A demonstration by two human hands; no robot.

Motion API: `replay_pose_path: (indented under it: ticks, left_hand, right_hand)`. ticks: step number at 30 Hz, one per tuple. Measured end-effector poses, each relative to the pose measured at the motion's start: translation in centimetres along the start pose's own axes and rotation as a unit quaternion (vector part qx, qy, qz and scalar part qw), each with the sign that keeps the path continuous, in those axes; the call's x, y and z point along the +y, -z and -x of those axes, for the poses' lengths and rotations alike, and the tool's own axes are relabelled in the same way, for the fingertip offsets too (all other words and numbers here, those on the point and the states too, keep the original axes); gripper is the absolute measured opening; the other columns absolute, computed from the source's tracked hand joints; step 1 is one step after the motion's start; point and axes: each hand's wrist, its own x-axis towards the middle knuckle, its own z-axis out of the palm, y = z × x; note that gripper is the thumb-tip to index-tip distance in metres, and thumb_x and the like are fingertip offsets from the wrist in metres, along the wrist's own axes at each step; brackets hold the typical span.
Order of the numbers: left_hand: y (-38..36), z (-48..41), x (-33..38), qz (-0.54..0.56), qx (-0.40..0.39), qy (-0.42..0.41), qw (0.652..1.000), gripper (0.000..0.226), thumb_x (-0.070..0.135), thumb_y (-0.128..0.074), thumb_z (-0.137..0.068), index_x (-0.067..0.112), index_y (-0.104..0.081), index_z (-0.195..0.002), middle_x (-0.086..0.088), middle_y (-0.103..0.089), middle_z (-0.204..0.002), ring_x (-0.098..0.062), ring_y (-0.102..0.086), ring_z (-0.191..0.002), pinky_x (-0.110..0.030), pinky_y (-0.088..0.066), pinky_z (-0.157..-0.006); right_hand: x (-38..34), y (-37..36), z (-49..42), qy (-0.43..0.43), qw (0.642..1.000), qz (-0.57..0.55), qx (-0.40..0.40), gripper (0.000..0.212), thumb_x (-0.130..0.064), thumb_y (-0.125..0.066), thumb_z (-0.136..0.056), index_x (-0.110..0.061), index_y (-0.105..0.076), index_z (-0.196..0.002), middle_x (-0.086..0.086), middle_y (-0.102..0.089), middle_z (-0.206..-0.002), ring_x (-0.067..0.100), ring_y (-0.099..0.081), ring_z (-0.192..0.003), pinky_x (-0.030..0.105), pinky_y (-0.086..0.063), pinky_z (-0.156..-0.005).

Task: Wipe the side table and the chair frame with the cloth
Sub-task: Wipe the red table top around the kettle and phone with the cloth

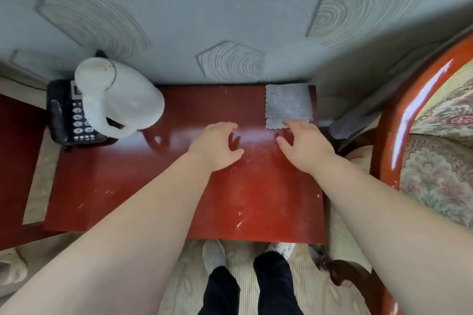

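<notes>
A grey folded cloth (288, 105) lies at the far right corner of the glossy red side table (158, 192), close to the wall. My right hand (303, 143) hovers just in front of it, fingers apart, with the fingertips at the cloth's near edge. My left hand (217, 144) is held over the middle of the table, fingers spread, holding nothing. The chair frame (399, 120) of shiny red wood curves up at the right, beside the table.
A white electric kettle (120, 100) stands at the table's far left, partly over a black telephone (69, 115). The chair has a floral cushion (440, 166). A patterned wall rises behind the table. My legs and slippers show below the front edge.
</notes>
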Motion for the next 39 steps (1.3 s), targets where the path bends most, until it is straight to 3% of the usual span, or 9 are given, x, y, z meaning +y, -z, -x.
replay_pose_path:
  ticks: [10,14,19,28,32,36,39]
  left_hand:
    - [-2.8,-7.6,-0.9,-0.034,-0.051,0.078,0.995,0.108,0.061,-0.080,-0.077,0.043,-0.017,-0.162,0.009,-0.001,-0.174,-0.033,-0.003,-0.159,-0.060,-0.030,-0.120]
    - [-4.1,-8.7,-0.7,-0.048,-0.049,0.101,0.992,0.112,0.054,-0.084,-0.077,0.049,-0.011,-0.161,0.014,0.007,-0.173,-0.031,0.007,-0.159,-0.069,-0.033,-0.115]
    - [-4.3,-8.8,-0.5,-0.056,-0.059,0.108,0.991,0.109,0.049,-0.083,-0.082,0.049,-0.010,-0.162,0.013,0.010,-0.173,-0.030,0.010,-0.159,-0.077,-0.032,-0.110]
    - [-4.6,-9.0,-0.7,-0.088,-0.062,0.106,0.989,0.106,0.054,-0.079,-0.084,0.049,-0.006,-0.161,0.013,0.013,-0.172,-0.030,0.010,-0.159,-0.076,-0.036,-0.107]
    - [-4.6,-9.0,-0.7,-0.088,-0.061,0.106,0.989,0.105,0.054,-0.078,-0.085,0.048,-0.006,-0.161,0.013,0.013,-0.172,-0.031,0.009,-0.159,-0.076,-0.036,-0.107]
    - [-4.7,-9.1,-0.6,-0.072,-0.059,0.112,0.989,0.104,0.049,-0.081,-0.085,0.048,-0.009,-0.161,0.013,0.012,-0.172,-0.030,0.010,-0.159,-0.079,-0.033,-0.107]
    - [-4.8,-9.2,-0.6,-0.066,-0.059,0.112,0.990,0.105,0.048,-0.081,-0.085,0.049,-0.009,-0.161,0.014,0.013,-0.172,-0.029,0.011,-0.159,-0.079,-0.032,-0.108]
  right_hand:
    - [1.2,-2.6,-6.8,0.012,0.995,0.065,0.079,0.043,-0.031,-0.057,-0.097,-0.018,-0.059,-0.139,0.009,-0.043,-0.155,0.032,-0.034,-0.145,0.050,-0.035,-0.115]
    - [1.2,-3.0,-9.2,0.019,0.995,0.072,0.068,0.057,-0.033,-0.054,-0.100,-0.024,-0.038,-0.154,0.009,-0.022,-0.167,0.031,-0.015,-0.155,0.051,-0.026,-0.122]
    - [2.1,-4.1,-11.2,0.016,0.987,0.158,0.018,0.071,-0.052,-0.032,-0.103,-0.036,0.000,-0.163,0.005,0.016,-0.172,0.031,0.018,-0.157,0.047,0.009,-0.127]
    - [2.7,-7.0,-5.1,0.072,0.979,0.183,-0.054,0.067,-0.062,-0.016,-0.103,-0.042,0.017,-0.159,0.000,0.037,-0.165,0.030,0.041,-0.147,0.052,0.017,-0.124]
    - [3.8,-5.5,-8.6,0.012,0.981,0.191,-0.007,0.064,-0.057,-0.018,-0.105,-0.044,0.013,-0.159,-0.002,0.026,-0.169,0.039,0.030,-0.151,0.052,0.021,-0.121]
    - [5.5,-4.5,-12.3,-0.068,0.978,0.175,0.088,0.067,-0.040,-0.030,-0.106,-0.021,-0.002,-0.164,0.011,-0.001,-0.172,0.047,0.000,-0.154,0.057,-0.003,-0.126]
    - [5.6,-5.0,-13.1,-0.116,0.976,0.143,0.119,0.067,-0.035,-0.033,-0.105,-0.018,-0.007,-0.164,0.017,-0.004,-0.171,0.048,-0.005,-0.154,0.057,-0.007,-0.126]
